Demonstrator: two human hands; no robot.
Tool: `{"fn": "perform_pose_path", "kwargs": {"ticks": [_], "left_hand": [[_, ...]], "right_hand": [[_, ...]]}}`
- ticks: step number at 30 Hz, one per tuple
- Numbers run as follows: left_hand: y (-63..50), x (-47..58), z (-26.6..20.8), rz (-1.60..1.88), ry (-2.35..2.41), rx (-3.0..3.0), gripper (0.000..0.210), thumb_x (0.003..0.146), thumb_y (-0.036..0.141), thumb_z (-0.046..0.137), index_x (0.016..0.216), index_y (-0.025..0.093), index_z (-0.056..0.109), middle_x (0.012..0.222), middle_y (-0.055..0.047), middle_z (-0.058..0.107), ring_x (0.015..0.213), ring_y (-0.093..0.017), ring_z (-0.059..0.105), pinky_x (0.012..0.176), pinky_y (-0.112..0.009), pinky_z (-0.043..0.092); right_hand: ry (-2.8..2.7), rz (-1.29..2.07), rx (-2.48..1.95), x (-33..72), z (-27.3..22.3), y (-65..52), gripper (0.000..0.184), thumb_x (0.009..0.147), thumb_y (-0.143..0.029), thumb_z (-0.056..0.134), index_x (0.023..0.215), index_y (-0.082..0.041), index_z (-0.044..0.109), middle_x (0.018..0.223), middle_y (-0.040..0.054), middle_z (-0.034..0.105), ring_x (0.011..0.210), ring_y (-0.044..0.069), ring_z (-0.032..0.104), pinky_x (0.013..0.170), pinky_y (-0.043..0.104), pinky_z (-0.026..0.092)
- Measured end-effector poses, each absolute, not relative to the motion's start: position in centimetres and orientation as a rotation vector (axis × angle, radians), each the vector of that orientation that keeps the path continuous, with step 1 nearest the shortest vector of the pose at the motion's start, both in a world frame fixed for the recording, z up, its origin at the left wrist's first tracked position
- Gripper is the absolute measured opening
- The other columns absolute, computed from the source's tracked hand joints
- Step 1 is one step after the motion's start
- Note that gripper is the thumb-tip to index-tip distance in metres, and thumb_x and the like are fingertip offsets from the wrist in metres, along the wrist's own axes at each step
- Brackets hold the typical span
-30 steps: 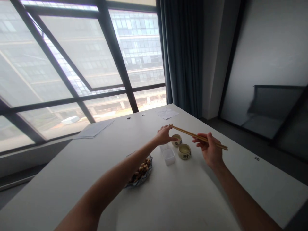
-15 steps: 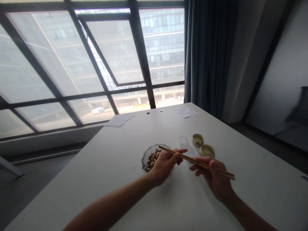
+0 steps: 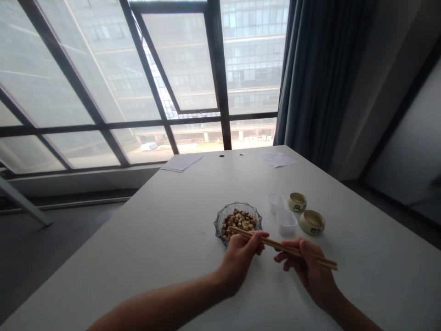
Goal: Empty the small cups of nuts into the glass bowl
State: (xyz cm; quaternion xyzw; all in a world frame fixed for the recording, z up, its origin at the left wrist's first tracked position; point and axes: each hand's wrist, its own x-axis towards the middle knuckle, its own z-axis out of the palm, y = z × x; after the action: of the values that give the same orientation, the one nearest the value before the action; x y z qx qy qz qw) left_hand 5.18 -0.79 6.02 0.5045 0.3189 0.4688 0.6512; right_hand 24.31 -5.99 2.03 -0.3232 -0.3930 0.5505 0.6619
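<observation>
A pair of wooden chopsticks (image 3: 287, 248) slants across both hands, its thin tips pointing left over the near rim of a scalloped glass bowl (image 3: 219, 224). My right hand (image 3: 315, 271) is closed around the thick half. Further toward the tips, my left hand (image 3: 241, 257) is closed on the chopsticks, with thumb and index finger against them. The bowl holds a heap of small brown and tan nuts (image 3: 241, 219), partly hidden by my left hand. Nothing shows pinched between the tips.
Right of the bowl stand two clear plastic containers (image 3: 286, 222). Beside them are two cream ceramic cups (image 3: 312, 223) with dark characters. Paper sheets (image 3: 182, 162) lie at the white table's (image 3: 155, 239) far left, and another paper (image 3: 279, 159) at the far right. Windows and a dark curtain (image 3: 315, 73) are beyond.
The view has tilted down and shifted left. My left hand has moved nearer me relative to the bowl, uncovering more nuts, and its extended index finger has drawn in against the chopsticks.
</observation>
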Motion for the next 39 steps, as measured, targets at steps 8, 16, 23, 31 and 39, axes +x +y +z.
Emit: {"fn": "perform_pose_path", "kwargs": {"ticks": [8, 16, 23, 31, 39], "left_hand": [[-1.9, 5.8, 5.8, 1.078, 0.721, 1.066, 0.051, 0.081, 0.062, 0.086, 0.092, 0.012, 0.085, 0.067, -0.002, 0.059, 0.069, -0.014, 0.050, 0.070, -0.026, 0.042], [-2.6, 6.2, 5.0, 1.042, 0.784, 1.033, 0.060, 0.080, 0.073, 0.081, 0.091, 0.013, 0.080, 0.071, -0.002, 0.058, 0.072, -0.015, 0.051, 0.073, -0.027, 0.046], [-1.4, 5.9, 6.3, 0.751, 0.733, 1.364, 0.082, 0.084, 0.087, 0.063, 0.107, 0.011, 0.080, 0.090, -0.011, 0.067, 0.074, -0.016, 0.056, 0.073, -0.032, 0.050], [8.3, 9.9, 7.5, 0.543, 0.941, 2.142, 0.073, 0.076, 0.044, 0.091, 0.140, 0.020, 0.066, 0.142, -0.016, 0.062, 0.134, -0.036, 0.050, 0.116, -0.053, 0.039], [9.7, 14.3, 5.4, 0.346, 1.041, 2.545, 0.042, 0.104, 0.039, 0.068, 0.140, 0.019, 0.062, 0.148, -0.013, 0.057, 0.134, -0.033, 0.058, 0.112, -0.059, 0.047]], "right_hand": [[-0.858, 1.204, -0.667, 23.3, 2.5, -6.2, 0.038, 0.094, -0.056, 0.073, 0.093, -0.019, 0.083, 0.087, 0.0117, 0.081, 0.073, 0.023, 0.078, 0.058, 0.027, 0.061], [-0.867, 1.089, -0.777, 22.0, 3.9, -6.2, 0.042, 0.094, -0.056, 0.073, 0.084, -0.018, 0.086, 0.083, 0.0120, 0.079, 0.064, 0.022, 0.077, 0.059, 0.031, 0.064], [-0.755, 0.944, -0.766, 23.7, 5.7, -5.6, 0.044, 0.090, -0.058, 0.076, 0.077, -0.017, 0.084, 0.079, 0.0117, 0.080, 0.058, 0.023, 0.077, 0.054, 0.031, 0.063], [-0.349, 0.560, -0.734, 35.2, 6.9, -1.8, 0.042, 0.085, -0.055, 0.080, 0.075, -0.014, 0.076, 0.064, 0.0065, 0.077, 0.055, 0.018, 0.076, 0.057, 0.025, 0.062], [-0.244, 0.502, -0.739, 38.2, 6.1, -0.9, 0.042, 0.087, -0.053, 0.077, 0.078, -0.012, 0.075, 0.064, 0.0081, 0.077, 0.057, 0.019, 0.077, 0.057, 0.025, 0.063]]}}
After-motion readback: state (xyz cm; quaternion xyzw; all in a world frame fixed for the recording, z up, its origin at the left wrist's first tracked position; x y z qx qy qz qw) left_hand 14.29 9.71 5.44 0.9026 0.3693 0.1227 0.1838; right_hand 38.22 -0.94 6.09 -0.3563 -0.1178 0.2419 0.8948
